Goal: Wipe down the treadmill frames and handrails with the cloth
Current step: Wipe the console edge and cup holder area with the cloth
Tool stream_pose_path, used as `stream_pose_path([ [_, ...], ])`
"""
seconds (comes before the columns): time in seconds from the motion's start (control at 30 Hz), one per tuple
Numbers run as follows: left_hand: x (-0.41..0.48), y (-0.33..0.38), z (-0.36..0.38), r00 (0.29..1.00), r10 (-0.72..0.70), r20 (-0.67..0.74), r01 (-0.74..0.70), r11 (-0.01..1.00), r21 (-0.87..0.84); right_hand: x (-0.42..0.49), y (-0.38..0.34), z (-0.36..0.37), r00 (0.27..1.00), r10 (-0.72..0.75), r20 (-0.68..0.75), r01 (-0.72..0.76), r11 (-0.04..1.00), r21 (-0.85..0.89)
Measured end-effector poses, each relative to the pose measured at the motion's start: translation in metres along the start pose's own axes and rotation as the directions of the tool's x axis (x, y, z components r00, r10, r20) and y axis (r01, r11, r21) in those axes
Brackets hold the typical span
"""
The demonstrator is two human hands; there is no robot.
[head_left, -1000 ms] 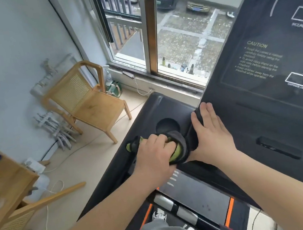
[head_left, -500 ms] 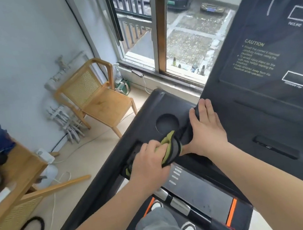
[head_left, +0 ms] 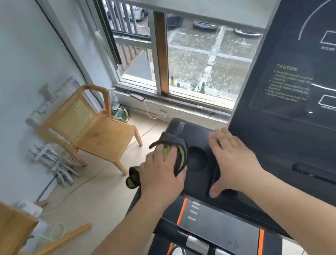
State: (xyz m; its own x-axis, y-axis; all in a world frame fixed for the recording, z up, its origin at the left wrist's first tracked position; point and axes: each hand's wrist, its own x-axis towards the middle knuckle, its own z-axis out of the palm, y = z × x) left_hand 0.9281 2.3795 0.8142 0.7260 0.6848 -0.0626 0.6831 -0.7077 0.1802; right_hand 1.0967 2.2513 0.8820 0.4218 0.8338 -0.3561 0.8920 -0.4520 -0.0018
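Gripping one cloth [head_left: 177, 145] (dark, green-lined), the left hand [head_left: 160, 175] presses it on the treadmill frame [head_left: 192, 128]; right hand [head_left: 232, 161] lies flat.

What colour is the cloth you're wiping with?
The bunched cloth is dark grey with lime-green patches; the head view shows it under the left hand.

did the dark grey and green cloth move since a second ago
Yes, the cloth went from the round cup recess's near side to its left.

A wooden cane-backed chair [head_left: 91, 128] stands on the pale floor [head_left: 99, 199] against the grey wall [head_left: 6, 62], near the daylit window [head_left: 197, 60].
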Motion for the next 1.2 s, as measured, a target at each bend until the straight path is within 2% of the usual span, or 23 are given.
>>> stream_pose_path([
  [0.13,0.036,-0.006,-0.006,0.997,0.077,0.023,-0.075,0.994,-0.082,0.008,0.006,0.003,0.997,0.040,0.070,-0.045,0.997,0.069],
  [0.23,0.087,0.005,-0.010,0.994,0.051,0.096,-0.031,0.980,-0.196,0.009,0.006,0.003,0.993,0.059,0.104,-0.067,0.995,0.078],
  [0.33,0.142,0.020,-0.014,0.988,0.060,0.142,-0.025,0.971,-0.236,0.015,-0.001,0.001,0.987,0.089,0.136,-0.100,0.992,0.081],
  [0.47,0.181,0.027,-0.027,0.958,0.074,0.276,0.012,0.955,-0.296,0.024,-0.010,-0.001,0.978,0.119,0.170,-0.136,0.987,0.090],
  [0.53,0.164,0.024,-0.025,0.975,0.068,0.214,0.004,0.948,-0.317,0.024,-0.006,0.001,0.980,0.114,0.163,-0.133,0.985,0.111],
  [0.67,0.071,0.012,0.001,0.994,0.080,-0.069,-0.095,0.958,-0.271,0.018,0.004,0.009,0.991,0.070,0.111,-0.087,0.985,0.152],
  [0.73,0.062,0.004,0.006,0.987,0.131,-0.097,-0.151,0.957,-0.248,0.016,0.008,0.011,0.996,0.054,0.072,-0.066,0.982,0.175],
  [0.83,0.095,0.006,0.000,0.982,0.190,-0.018,-0.188,0.944,-0.273,0.013,0.010,0.010,0.997,0.026,0.073,-0.040,0.982,0.184],
  [0.93,0.149,0.030,-0.009,0.968,0.248,0.025,-0.240,0.953,-0.183,0.018,0.007,0.009,0.996,0.039,0.083,-0.055,0.978,0.202],
  [1.0,0.184,0.053,-0.017,0.961,0.206,0.187,-0.196,0.978,-0.070,0.019,0.005,0.007,0.994,0.022,0.109,-0.044,0.980,0.196],
  [1.07,0.202,0.075,-0.021,0.917,0.189,0.351,-0.208,0.978,0.019,0.015,0.007,0.007,0.996,0.019,0.082,-0.034,0.983,0.180],
  [1.13,0.197,0.088,-0.018,0.886,0.280,0.368,-0.295,0.955,-0.018,0.010,0.011,0.009,1.000,0.012,0.013,-0.014,0.988,0.155],
  [1.2,0.166,0.083,-0.012,0.871,0.455,0.184,-0.433,0.889,-0.148,0.007,0.014,0.010,1.000,-0.016,-0.015,0.018,0.988,0.155],
])
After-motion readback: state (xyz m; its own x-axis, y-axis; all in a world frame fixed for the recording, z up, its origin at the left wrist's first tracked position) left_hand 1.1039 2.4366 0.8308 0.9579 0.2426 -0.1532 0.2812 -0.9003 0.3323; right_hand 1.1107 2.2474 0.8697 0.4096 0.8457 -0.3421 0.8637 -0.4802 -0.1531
